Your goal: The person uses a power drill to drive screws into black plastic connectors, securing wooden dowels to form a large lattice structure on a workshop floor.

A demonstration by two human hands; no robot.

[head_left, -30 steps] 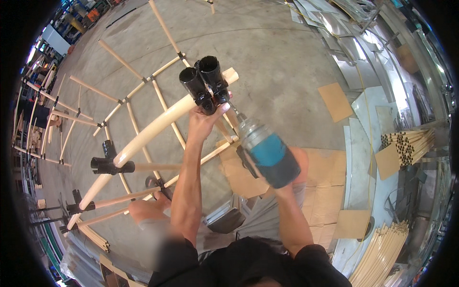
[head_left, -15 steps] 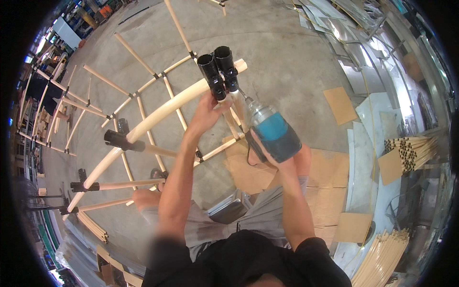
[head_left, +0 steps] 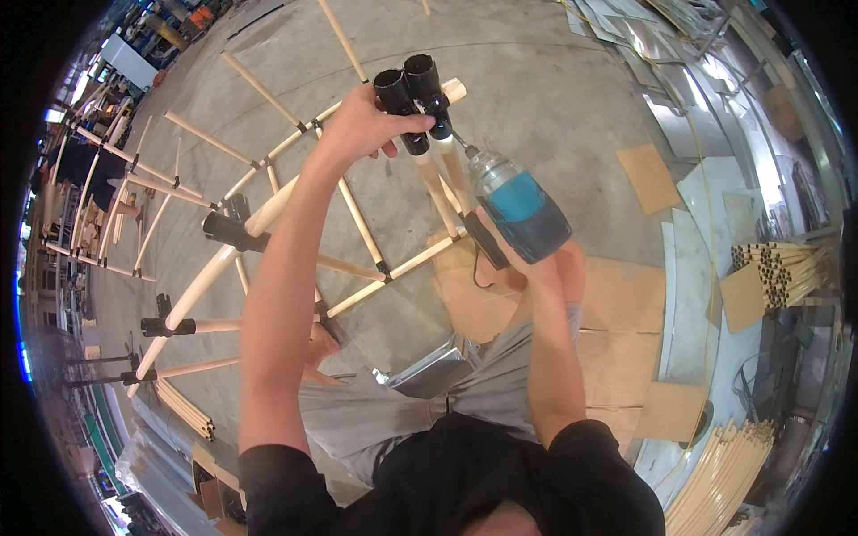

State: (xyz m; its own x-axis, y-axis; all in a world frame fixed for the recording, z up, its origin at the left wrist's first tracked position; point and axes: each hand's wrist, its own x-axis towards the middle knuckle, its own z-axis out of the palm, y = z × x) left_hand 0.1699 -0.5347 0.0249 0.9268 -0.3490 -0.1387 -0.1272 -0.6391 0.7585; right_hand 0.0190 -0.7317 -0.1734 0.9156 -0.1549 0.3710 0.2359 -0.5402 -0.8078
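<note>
My right hand [head_left: 542,272] is wrapped round the handle of a blue and dark grey power drill [head_left: 518,198]. Its bit points up and left and meets the lower part of the right-hand black pipe connector [head_left: 422,75]. A second black pipe connector [head_left: 391,86] stands close beside it, its open round end facing up. My left hand [head_left: 359,129] grips this left connector, thumb laid across its front and fingers curled at its side. Pale beige tubes [head_left: 433,183] run down from both connectors. A thick curved beige tube [head_left: 211,273] passes partly behind my left forearm.
A frame of beige tubes with black joints [head_left: 382,268] spreads on the concrete floor. Cardboard [head_left: 617,295] lies under my right leg, and a grey metallic object [head_left: 433,369] between my legs. Bundled tubes [head_left: 728,469] and sheet metal line the right. Another person [head_left: 89,174] is at far left.
My left hand has moved up from the tubes below the connectors onto the left connector. The drill stays at the right connector in my right hand. The whole view has shifted slightly.
</note>
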